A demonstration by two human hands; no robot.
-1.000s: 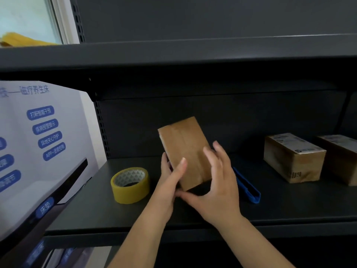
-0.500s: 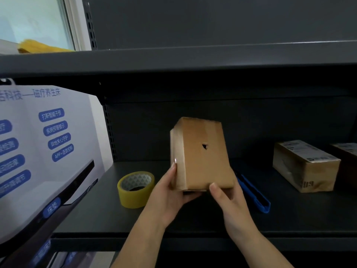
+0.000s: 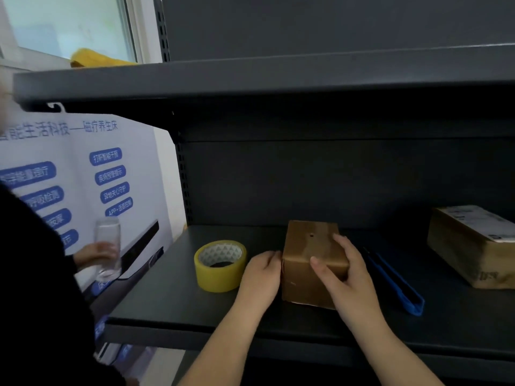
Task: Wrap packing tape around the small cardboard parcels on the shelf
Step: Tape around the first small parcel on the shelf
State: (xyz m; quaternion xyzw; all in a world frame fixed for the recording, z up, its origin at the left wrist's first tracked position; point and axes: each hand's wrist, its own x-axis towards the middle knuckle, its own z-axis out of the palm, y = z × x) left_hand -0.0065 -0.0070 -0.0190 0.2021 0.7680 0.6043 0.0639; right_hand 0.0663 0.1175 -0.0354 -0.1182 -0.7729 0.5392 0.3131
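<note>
Small brown tape-glossed cardboard parcel [image 3: 312, 263] on dark metal shelf [image 3: 167, 299] | left hand [image 3: 262, 277], right hand [image 3: 345, 271] grip: grasping parcel | yellow tape roll [image 3: 220, 266] beside.

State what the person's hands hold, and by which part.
The small cardboard parcel, resting on the shelf: left hand against its left side, right hand over its top-right edge.

A small brown cardboard parcel [image 3: 309, 263], glossy with tape and marked by one small dark hole on top, is sitting flat on the dark grey metal shelf [image 3: 167, 302], near its front edge. A yellow roll of packing tape [image 3: 220, 265] is lying flat just beside it, toward the shelf's left end. A second labelled cardboard parcel [image 3: 473, 243] is resting at the right end.
</note>
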